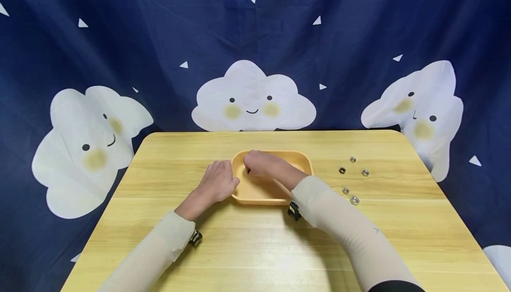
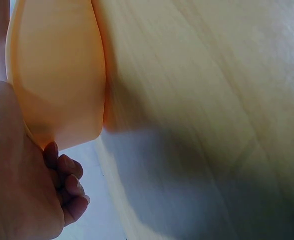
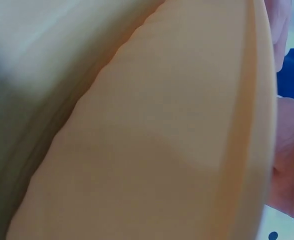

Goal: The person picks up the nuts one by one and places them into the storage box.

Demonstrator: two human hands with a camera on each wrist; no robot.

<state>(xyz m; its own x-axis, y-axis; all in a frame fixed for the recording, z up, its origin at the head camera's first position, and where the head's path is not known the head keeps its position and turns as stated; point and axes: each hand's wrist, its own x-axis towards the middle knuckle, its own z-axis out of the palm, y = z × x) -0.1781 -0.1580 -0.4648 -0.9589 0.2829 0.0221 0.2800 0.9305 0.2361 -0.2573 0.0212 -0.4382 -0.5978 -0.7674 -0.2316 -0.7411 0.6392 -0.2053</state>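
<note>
1. By the left hand [image 1: 217,183], left of centre in the frame, the left rim of the orange tray [image 1: 261,202] is gripped, with fingers curled beside its outer wall. Were that hold pulled or pressed unevenly, the tray could be tipped or slid across the table [image 1: 255,247].
2. The right hand [image 1: 261,163] is lowered into the tray's upper left corner. Its fingertips are hidden, so whether anything is gripped cannot be told. A small dark patch [image 1: 249,171] is seen under it; if that is a held piece, it could be dropped through a loose pinch.
3. The tray's front rim, at the centre of the frame, is crossed by the right wrist, with the wrist camera [image 1: 294,212] just beside it. The tray could be knocked if the arm were drawn back low.
4. Five loose nuts [image 1: 354,200] are spread right of the tray. They could be scattered by the right sleeve [image 1: 343,225] if it were swept sideways.
</note>
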